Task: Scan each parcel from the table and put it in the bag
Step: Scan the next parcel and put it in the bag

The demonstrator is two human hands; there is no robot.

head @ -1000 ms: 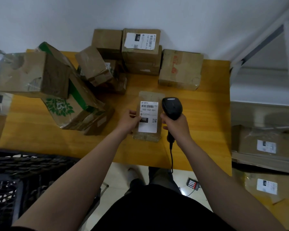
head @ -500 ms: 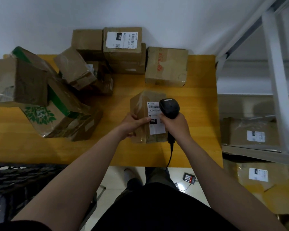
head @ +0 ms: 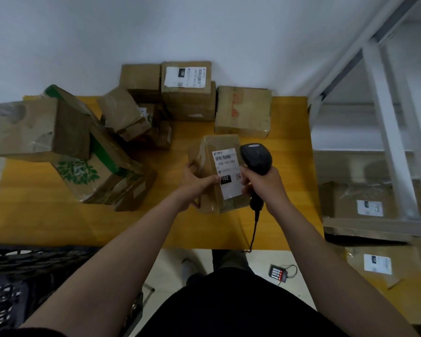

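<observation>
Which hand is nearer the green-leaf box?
Left. The left hand, on the parcel, is right of the green-leaf box; the right hand, holding the scanner, is farther right.

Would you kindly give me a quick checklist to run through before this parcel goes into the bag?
1. Left hand grips the parcel: ok.
2. Label faces up, barcode uncovered: ok.
3. Right hand holds the scanner: ok.
4. Scanner head beside the label, aimed at the barcode: cannot tell.
5. Scan registered: cannot tell.
6. Bag within reach: cannot tell, no bag clearly in view.
</observation>
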